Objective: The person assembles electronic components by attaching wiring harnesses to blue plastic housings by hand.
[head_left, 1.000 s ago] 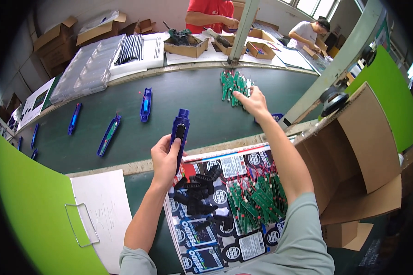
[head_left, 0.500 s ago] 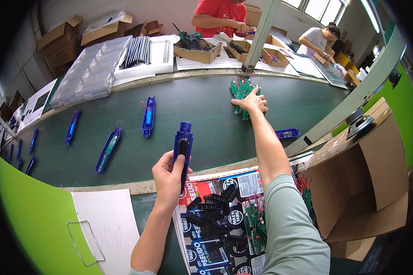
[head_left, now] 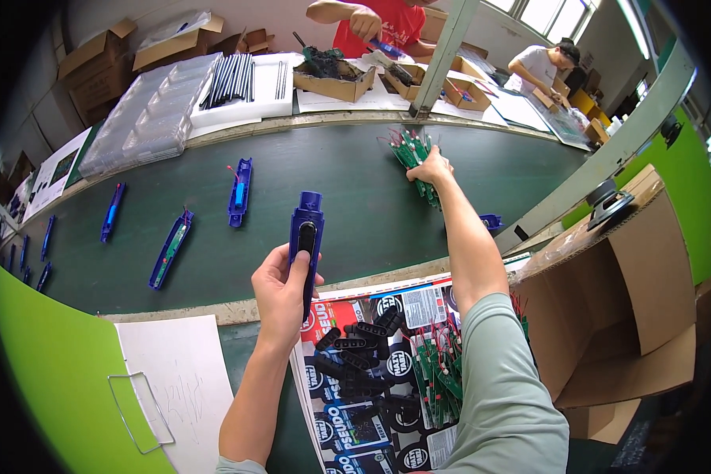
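My left hand [head_left: 276,292] is wrapped around a blue plastic housing [head_left: 306,217] with a black oval button strip on its face. The thumb presses on that strip, and the housing stands upright above the near edge of the green belt. Stretched out across the belt, my right hand [head_left: 433,167] is closed around a bundle of green circuit boards [head_left: 411,150] with thin red wires. The boards lean toward the upper left. Part of the bundle is hidden by the hand.
Several blue half-shells [head_left: 241,193] with parts inside lie along the belt [head_left: 332,150]. Black strips [head_left: 363,347] and more circuit boards [head_left: 434,371] lie on printed sheets in front of me. An open carton [head_left: 608,300] stands right, by a metal post [head_left: 442,59]. Two people work beyond.
My right hand has closed around the circuit boards, and the bundle now tilts to the upper left. The shells on the belt sit farther left in view. My left hand still holds the housing.
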Available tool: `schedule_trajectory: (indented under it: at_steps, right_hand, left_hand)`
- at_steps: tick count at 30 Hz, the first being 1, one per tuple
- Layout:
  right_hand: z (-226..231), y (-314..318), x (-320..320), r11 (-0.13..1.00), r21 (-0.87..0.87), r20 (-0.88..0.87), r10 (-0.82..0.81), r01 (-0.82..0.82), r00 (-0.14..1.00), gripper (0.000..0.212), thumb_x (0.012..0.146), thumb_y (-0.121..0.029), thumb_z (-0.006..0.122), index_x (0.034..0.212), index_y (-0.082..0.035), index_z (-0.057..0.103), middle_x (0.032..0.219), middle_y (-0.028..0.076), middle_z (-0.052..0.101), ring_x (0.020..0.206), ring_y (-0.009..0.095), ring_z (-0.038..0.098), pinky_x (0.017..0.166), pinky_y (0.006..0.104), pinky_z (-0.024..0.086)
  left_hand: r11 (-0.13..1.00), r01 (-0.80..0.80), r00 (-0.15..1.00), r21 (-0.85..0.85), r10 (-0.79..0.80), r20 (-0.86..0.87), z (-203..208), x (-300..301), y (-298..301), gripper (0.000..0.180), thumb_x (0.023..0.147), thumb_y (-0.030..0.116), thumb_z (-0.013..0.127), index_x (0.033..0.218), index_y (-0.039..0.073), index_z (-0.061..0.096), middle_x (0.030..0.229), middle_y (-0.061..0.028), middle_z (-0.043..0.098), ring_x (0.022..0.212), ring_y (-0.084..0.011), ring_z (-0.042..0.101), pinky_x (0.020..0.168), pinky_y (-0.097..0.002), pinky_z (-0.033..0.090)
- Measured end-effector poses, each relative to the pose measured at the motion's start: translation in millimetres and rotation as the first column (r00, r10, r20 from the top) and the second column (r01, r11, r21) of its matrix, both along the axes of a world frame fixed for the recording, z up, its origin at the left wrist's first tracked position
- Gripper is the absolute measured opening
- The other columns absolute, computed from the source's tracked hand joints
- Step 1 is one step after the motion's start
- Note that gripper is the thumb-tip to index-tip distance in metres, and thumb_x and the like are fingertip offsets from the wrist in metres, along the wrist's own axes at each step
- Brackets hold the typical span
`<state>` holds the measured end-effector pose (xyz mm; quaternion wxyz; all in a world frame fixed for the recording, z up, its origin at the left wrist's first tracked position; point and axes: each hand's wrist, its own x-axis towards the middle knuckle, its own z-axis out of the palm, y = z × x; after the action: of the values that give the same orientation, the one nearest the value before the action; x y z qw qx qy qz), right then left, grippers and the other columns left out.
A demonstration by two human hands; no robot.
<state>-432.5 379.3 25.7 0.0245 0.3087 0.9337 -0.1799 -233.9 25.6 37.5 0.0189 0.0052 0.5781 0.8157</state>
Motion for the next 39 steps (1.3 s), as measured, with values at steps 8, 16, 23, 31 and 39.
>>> schedule_trajectory:
  at_steps: [8, 16, 23, 31, 39]
  right_hand:
    - [-16, -3, 18, 0.993, 0.037, -0.220, 0.118, -0.113, 0.968, 0.111, 0.059, -0.029, 0.086, 0.152, -0.006, 0.031, 0.127, 0.021, 0.065, 0.122, 0.037, 0.061, 0.102, 0.0419, 0.050]
    - [-7, 2, 47, 0.842, -0.450, -0.550, 0.002, -0.298, 0.835, 0.091, 0.062, -0.014, 0.083, 0.144, -0.008, 0.046, 0.114, 0.010, 0.068, 0.104, 0.021, 0.065, 0.092, 0.0341, 0.052]
    - [82, -27, 159, 0.699, -0.470, -0.662, 0.125, -0.539, 0.739, 0.060, 0.073, 0.002, 0.074, 0.128, -0.001, 0.052, 0.101, 0.007, 0.069, 0.088, 0.013, 0.064, 0.083, 0.0315, 0.054]
    - [113, -45, 351, 0.675, -0.519, -0.589, 0.161, -0.524, 0.792, 0.082, 0.074, 0.005, 0.071, 0.148, 0.000, 0.037, 0.124, 0.009, 0.062, 0.108, 0.016, 0.062, 0.096, 0.0319, 0.049]
    - [62, -62, 460, 0.952, -0.220, -0.442, 0.096, -0.211, 0.892, 0.099, 0.070, -0.014, 0.074, 0.156, -0.007, 0.027, 0.116, 0.022, 0.066, 0.100, 0.034, 0.068, 0.092, 0.0407, 0.052]
  left_hand:
    - [1.000, 0.006, 1.000, 0.017, -0.005, -0.027, 5, 1, -1, 0.019, 0.101, 0.017, 0.062, 0.106, -0.002, 0.064, 0.092, -0.0089, 0.070, 0.065, -0.0085, 0.062, 0.054, -0.0226, 0.050]
    - [1.000, 0.001, 0.998, 0.028, 0.001, -0.068, 16, 6, -1, 0.018, 0.101, 0.016, 0.061, 0.104, -0.001, 0.064, 0.089, -0.0071, 0.069, 0.064, -0.0078, 0.061, 0.052, -0.0223, 0.048]
    - [0.998, 0.046, 0.992, 0.048, -0.040, -0.122, 31, 12, -1, 0.018, 0.102, 0.015, 0.060, 0.106, -0.001, 0.064, 0.093, -0.0083, 0.070, 0.066, -0.0073, 0.061, 0.054, -0.0219, 0.048]
    - [0.993, 0.103, 0.982, 0.061, -0.091, -0.166, 29, 28, 9, 0.020, 0.101, 0.017, 0.062, 0.109, -0.002, 0.064, 0.100, -0.0120, 0.072, 0.068, -0.0091, 0.061, 0.055, -0.0222, 0.048]
    - [0.952, 0.306, 0.937, -0.017, -0.304, -0.173, 37, 60, 33, 0.022, 0.101, 0.018, 0.061, 0.108, -0.002, 0.065, 0.092, -0.0087, 0.070, 0.064, -0.0069, 0.060, 0.053, -0.0207, 0.047]
